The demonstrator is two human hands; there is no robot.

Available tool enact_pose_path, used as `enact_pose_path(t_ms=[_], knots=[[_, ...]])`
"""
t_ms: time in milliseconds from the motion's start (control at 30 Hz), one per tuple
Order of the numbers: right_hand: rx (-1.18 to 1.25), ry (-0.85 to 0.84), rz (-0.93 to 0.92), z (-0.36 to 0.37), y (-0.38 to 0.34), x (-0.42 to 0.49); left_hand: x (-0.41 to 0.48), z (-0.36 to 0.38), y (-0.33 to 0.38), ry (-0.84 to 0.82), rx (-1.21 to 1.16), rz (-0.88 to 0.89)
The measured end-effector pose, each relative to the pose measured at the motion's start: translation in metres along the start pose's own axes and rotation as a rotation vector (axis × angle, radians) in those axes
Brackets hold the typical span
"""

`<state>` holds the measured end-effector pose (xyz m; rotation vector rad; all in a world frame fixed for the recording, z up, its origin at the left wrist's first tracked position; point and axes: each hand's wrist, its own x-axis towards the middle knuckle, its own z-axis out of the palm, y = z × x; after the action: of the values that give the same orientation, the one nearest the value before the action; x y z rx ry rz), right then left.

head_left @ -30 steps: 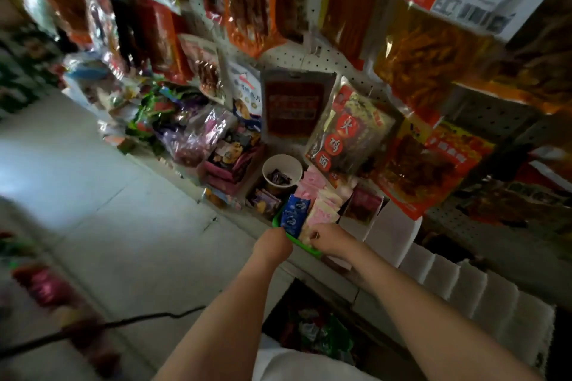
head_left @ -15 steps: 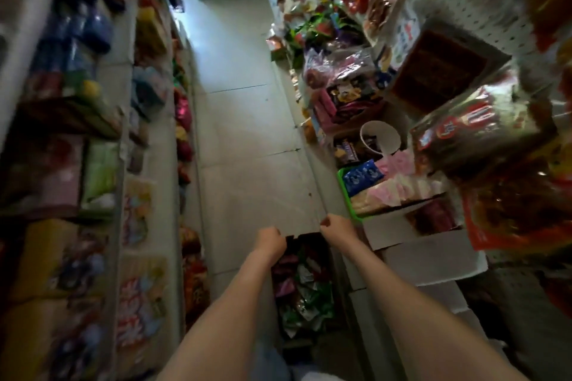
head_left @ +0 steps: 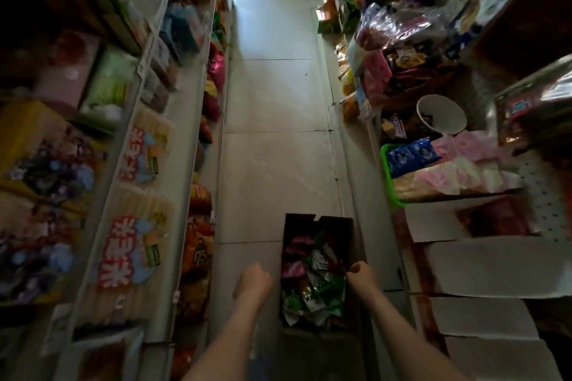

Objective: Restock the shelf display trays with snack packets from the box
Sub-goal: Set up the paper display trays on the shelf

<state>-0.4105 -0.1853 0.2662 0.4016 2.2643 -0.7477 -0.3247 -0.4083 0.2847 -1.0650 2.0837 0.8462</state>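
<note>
The person shows two bare forearms, long and slim at the wrists, reaching from the lower edge to a bare left hand (head_left: 253,280) and bare right hand (head_left: 360,275).
</note>
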Motion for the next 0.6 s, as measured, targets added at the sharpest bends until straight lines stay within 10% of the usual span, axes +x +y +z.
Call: enact_pose_path(t_ms=[433,600], knots=[[0.342,-0.063,0.145,0.111,0.215,0.064,0.072,0.169,-0.091,-0.09,-0.005,-0.011],[0.064,0.001,0.132,0.141,0.23,0.104,0.11,0.203,-0.103,-0.098,-0.012,0.046]])
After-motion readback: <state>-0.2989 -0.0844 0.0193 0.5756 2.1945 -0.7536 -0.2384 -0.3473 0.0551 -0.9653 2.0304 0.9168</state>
